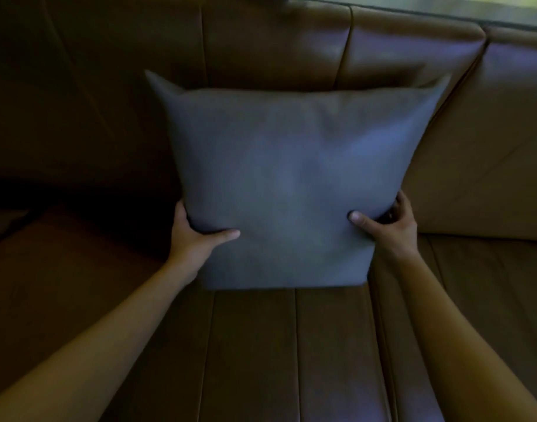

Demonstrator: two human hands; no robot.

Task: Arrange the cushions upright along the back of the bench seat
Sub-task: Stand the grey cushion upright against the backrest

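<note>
On the brown leather bench seat (pixel 252 354), the left hand (pixel 191 239) grips the lower left edge of a grey cushion (pixel 291 184), thumb across its front, fingers hidden behind. The cushion stands upright in the middle, its bottom edge on the seat and its top against the padded backrest (pixel 273 44). The right hand (pixel 395 226) clasps the lower right edge, thumb pressed on the front.

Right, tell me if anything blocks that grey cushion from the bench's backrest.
Nothing visible does. The grey cushion stands upright on the seat, held by the left hand and right hand, with only bare backrest behind it.
</note>
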